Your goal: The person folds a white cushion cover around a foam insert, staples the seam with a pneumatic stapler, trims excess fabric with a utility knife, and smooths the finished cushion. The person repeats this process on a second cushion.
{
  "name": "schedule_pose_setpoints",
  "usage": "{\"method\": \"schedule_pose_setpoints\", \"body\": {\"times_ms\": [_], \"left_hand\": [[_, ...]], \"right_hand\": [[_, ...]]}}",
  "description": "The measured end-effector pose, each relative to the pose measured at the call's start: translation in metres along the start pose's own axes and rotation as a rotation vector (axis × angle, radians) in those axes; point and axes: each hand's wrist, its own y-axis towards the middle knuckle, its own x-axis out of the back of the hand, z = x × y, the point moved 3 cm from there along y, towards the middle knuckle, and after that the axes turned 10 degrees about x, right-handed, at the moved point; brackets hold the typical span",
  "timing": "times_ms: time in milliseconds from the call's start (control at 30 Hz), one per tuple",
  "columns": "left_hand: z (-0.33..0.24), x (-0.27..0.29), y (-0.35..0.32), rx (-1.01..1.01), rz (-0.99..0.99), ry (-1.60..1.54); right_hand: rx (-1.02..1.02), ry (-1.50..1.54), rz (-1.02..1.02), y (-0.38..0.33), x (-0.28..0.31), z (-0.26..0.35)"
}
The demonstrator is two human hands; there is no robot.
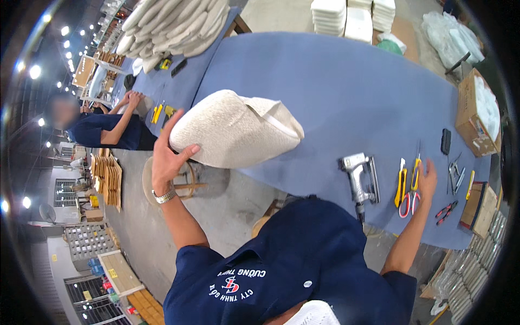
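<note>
My left hand [169, 154] grips the near end of a cream fabric cushion [235, 130], held tilted over the edge of a long blue-covered table [336, 81]. My right hand [427, 181] is spread open, fingers apart, resting by a pair of red-handled scissors [409, 200] and two yellow utility knives [407, 176]. A grey staple gun [360, 176] stands on the table between my hands.
Red pliers [445, 211], metal tools [455, 176] and a black phone [445, 141] lie to the right, by an open cardboard box [476, 114]. Stacked cushions [173, 24] sit far left. Another person [108, 127] works at the neighbouring table. A round wooden stool [187, 181] stands below.
</note>
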Motion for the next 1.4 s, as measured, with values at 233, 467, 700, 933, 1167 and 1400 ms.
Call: {"method": "schedule_pose_setpoints", "body": {"times_ms": [233, 467, 700, 933, 1167, 1400], "left_hand": [[-0.043, -0.014, -0.003, -0.037, -0.044, 0.234], [0.060, 0.016, -0.026, -0.066, -0.392, 0.337], [0.128, 0.025, -0.101, 0.068, -0.661, -0.030], [0.153, 0.005, -0.136, 0.347, -1.016, -0.173], [0.211, -0.120, -0.172, 0.481, -0.895, -0.773], [0.210, -0.213, -0.170, 0.748, -0.314, -1.586]], "right_hand": [[0.230, 0.436, 0.170, -0.002, -0.084, 0.156], [0.248, 0.749, 0.617, -0.067, -0.215, 0.286], [0.309, 0.697, 0.967, -0.064, -0.236, 0.355], [0.212, 0.850, 1.043, -0.066, -0.267, 0.380], [0.584, 0.695, 0.582, 0.025, -0.153, 0.377], [0.458, 0.650, 0.541, 0.004, -0.102, 0.276]]}}
